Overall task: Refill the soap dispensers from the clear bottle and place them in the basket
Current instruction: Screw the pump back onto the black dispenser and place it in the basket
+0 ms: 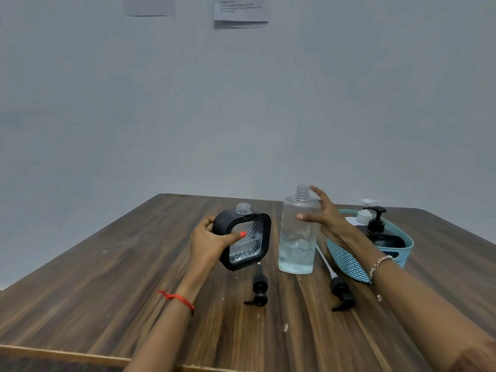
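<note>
My left hand grips a black square soap dispenser with a clear diamond-patterned window. It is tilted, its neck is uncapped, and a little liquid sits low inside. The clear bottle stands upright and uncapped on the table, about a third full. My right hand curves around its shoulder with fingers spread, the thumb in front and the fingers behind, in no firm grip. A teal basket at the right holds a black pump dispenser and a white pump dispenser.
Two black pump heads lie on the wooden table: one in front of the square dispenser, the other with a white tube in front of the basket. A plain wall with papers stands behind the table.
</note>
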A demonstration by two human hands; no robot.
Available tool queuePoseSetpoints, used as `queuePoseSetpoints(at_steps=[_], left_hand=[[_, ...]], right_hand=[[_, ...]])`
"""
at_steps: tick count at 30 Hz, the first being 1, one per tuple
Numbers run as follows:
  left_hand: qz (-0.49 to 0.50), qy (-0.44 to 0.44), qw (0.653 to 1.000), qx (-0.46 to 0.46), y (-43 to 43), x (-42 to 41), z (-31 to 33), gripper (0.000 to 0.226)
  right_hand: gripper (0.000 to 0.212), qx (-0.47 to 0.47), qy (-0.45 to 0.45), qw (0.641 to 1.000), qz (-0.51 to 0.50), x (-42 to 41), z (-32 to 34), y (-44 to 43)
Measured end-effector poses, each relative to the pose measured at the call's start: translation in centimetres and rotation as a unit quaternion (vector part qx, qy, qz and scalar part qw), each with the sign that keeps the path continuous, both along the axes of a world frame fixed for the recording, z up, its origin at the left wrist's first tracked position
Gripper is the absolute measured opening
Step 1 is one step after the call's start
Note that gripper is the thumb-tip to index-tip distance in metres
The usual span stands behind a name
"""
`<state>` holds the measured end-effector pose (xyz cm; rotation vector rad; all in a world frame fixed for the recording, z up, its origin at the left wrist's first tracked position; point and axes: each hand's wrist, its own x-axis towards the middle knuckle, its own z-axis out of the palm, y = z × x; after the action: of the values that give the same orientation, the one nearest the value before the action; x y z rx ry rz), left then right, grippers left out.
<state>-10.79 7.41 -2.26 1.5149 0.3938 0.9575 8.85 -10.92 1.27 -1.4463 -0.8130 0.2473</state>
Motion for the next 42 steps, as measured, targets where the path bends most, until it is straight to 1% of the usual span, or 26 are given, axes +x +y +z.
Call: queuePoseSetpoints(at_steps=[1, 2, 3, 4, 5, 6, 7, 8, 10, 11, 13, 14, 15, 16, 17, 20, 21, 22, 24, 25, 27, 28, 30, 32, 36, 42], left_hand=[[-0.001, -0.002, 1.000, -0.003, 0.1, 0.0, 0.1, 0.043], [-0.002, -0.005, 1.000, -0.006, 0.2, -0.1, 0.1, 0.043], [-0.001, -0.008, 1.000, -0.008, 0.3, -0.2, 0.2, 0.043], [0.000, -0.011, 1.000, -0.010, 0.4, -0.2, 0.3, 0.043], [0.001, -0.015, 1.000, -0.013, 0.4, -0.3, 0.5, 0.043], [0.003, -0.017, 1.000, -0.015, 0.5, -0.4, 0.7, 0.043], [0.005, -0.019, 1.000, -0.015, 0.5, -0.6, 0.9, 0.043], [0.007, -0.022, 1.000, -0.015, 0.5, -0.7, 1.1, 0.043], [0.012, -0.028, 0.999, -0.014, 0.5, -1.0, 1.4, 0.043], [0.014, -0.029, 0.999, -0.015, 0.5, -1.2, 1.5, 0.043], [0.015, -0.030, 0.999, -0.013, 0.5, -1.5, 1.7, 0.043], [0.014, -0.031, 0.999, -0.014, 0.5, -1.6, 1.7, 0.043], [0.013, -0.032, 0.999, -0.015, 0.5, -1.8, 1.7, 0.043], [0.012, -0.034, 0.999, -0.015, 0.5, -1.9, 1.7, 0.043], [0.011, -0.034, 0.999, -0.017, 0.6, -1.9, 1.6, 0.043], [0.011, -0.035, 0.999, -0.018, 0.8, -2.2, 1.7, 0.044], [0.011, -0.035, 0.999, -0.020, 0.9, -2.3, 1.7, 0.043], [0.010, -0.034, 0.999, -0.021, 0.9, -2.3, 1.7, 0.044], [0.008, -0.029, 0.999, -0.023, 0.8, -2.3, 1.8, 0.044], [0.006, -0.028, 0.999, -0.023, 0.6, -2.4, 1.8, 0.044], [-0.003, -0.029, 0.999, -0.021, 0.0, -2.5, 2.0, 0.043], [-0.008, -0.028, 0.999, -0.019, -0.3, -2.6, 2.0, 0.043], [-0.021, -0.027, 0.999, -0.017, -0.9, -2.6, 2.2, 0.042], [-0.031, -0.024, 0.999, -0.014, -1.4, -2.5, 2.3, 0.042], [-0.042, -0.028, 0.999, -0.003, -2.0, -2.4, 2.3, 0.043], [-0.064, -0.029, 0.997, 0.007, -2.8, -2.9, 2.8, 0.042]], right_hand=[[0.107, -0.002, -0.042, 0.998, -0.051, -0.6, 0.4, 0.1], [0.096, 0.011, -0.106, 0.987, -0.120, -1.5, 0.8, 0.1], [0.080, 0.042, -0.193, 0.962, -0.188, -2.5, 1.1, 0.2], [0.062, 0.072, -0.296, 0.925, -0.228, -3.6, 1.3, 0.3], [0.047, 0.082, -0.389, 0.888, -0.232, -4.7, 1.1, 0.5], [0.037, 0.062, -0.467, 0.858, -0.205, -5.8, 0.5, 0.7], [0.033, 0.011, -0.526, 0.836, -0.155, -6.6, -0.3, 0.8], [0.033, -0.065, -0.564, 0.817, -0.100, -7.4, -1.3, 0.9], [0.041, -0.223, -0.585, 0.779, -0.010, -8.1, -3.8, 1.3], [0.047, -0.274, -0.590, 0.759, 0.025, -8.3, -5.2, 1.6], [0.050, -0.331, -0.612, 0.715, 0.077, -8.7, -7.1, 2.5], [0.044, -0.342, -0.627, 0.694, 0.094, -8.9, -7.6, 2.8], [0.036, -0.345, -0.637, 0.682, 0.102, -9.0, -7.7, 3.1], [0.031, -0.347, -0.633, 0.684, 0.101, -9.1, -7.5, 3.2], [0.031, -0.338, -0.607, 0.712, 0.100, -9.0, -7.1, 3.2], [0.028, -0.230, -0.439, 0.867, 0.056, -10.1, -3.2, 2.5], [0.025, -0.189, -0.390, 0.901, 0.017, -10.5, -1.3, 2.2], [0.022, -0.152, -0.345, 0.926, -0.021, -10.9, 0.6, 1.8], [0.015, -0.039, -0.271, 0.960, -0.055, -11.4, 4.4, 1.2], [0.014, 0.027, -0.241, 0.968, -0.069, -11.4, 6.1, 1.1], [0.009, 0.134, -0.199, 0.966, -0.094, -11.6, 9.0, 1.0], [0.008, 0.170, -0.183, 0.964, -0.096, -11.7, 10.1, 1.0], [0.006, 0.201, -0.173, 0.961, -0.081, -11.9, 11.8, 1.4], [0.004, 0.188, -0.190, 0.962, -0.061, -12.4, 12.7, 1.8], [0.013, 0.130, -0.229, 0.964, -0.047, -12.7, 12.8, 2.6], [0.006, 0.040, -0.255, 0.966, -0.024, -12.7, 10.8, 3.0]])
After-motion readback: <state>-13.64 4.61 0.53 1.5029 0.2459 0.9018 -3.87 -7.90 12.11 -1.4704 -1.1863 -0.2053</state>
